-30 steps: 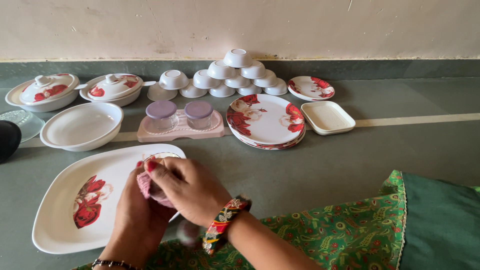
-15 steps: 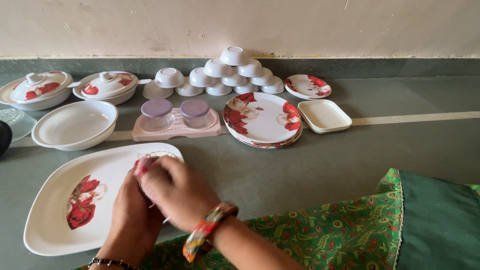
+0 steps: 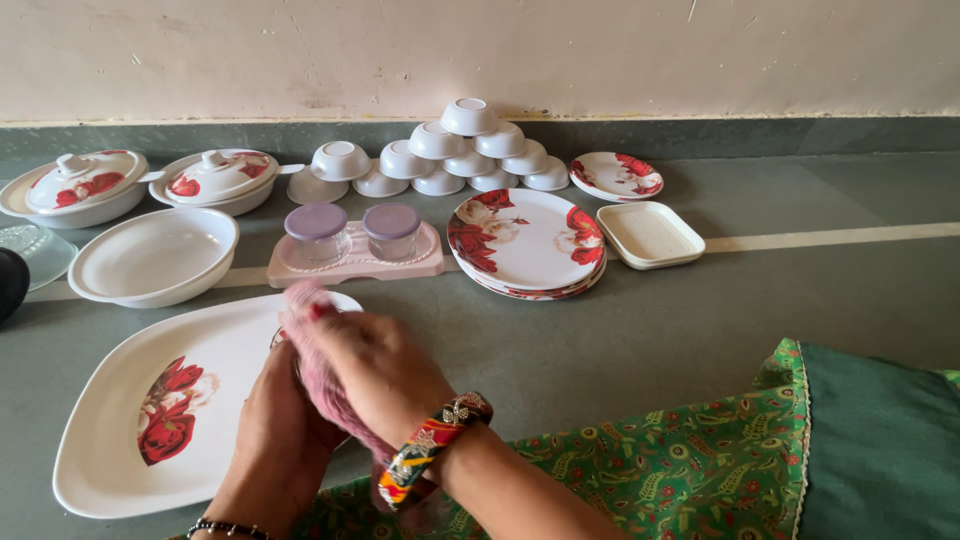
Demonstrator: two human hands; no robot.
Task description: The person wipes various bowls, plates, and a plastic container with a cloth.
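Both hands work together over the near right corner of a large white tray (image 3: 130, 400) with a red rose print, which lies on the grey-green floor (image 3: 640, 330) at the near left. The right hand (image 3: 375, 365) is clenched on a pink cloth (image 3: 318, 375), pressing it against a small dish that the left hand (image 3: 285, 425) grips from below — the dish is almost wholly hidden, only a sliver of rim shows beside the left fingers. A beaded bangle (image 3: 430, 450) sits on the right wrist, a thin dark bracelet on the left.

Change from half a second ago: the cloth now sticks out above the right fingertips, blurred, where before it was nearly covered by the hand; the right wrist has turned, so the bangle faces the camera more squarely. The left hand stays put under the dish. Nothing on the floor has moved.

Further back, towards the wall: a white serving bowl (image 3: 150, 257), two lidded casseroles (image 3: 215, 178) with rose prints, a pink holder with two purple-lidded jars (image 3: 355, 245), a stack of rose plates (image 3: 528, 243), a pyramid of upturned white bowls (image 3: 455, 150), a small square tray (image 3: 650, 235) and one small rose plate (image 3: 615, 175). Green patterned fabric (image 3: 700, 460) covers the near right corner.
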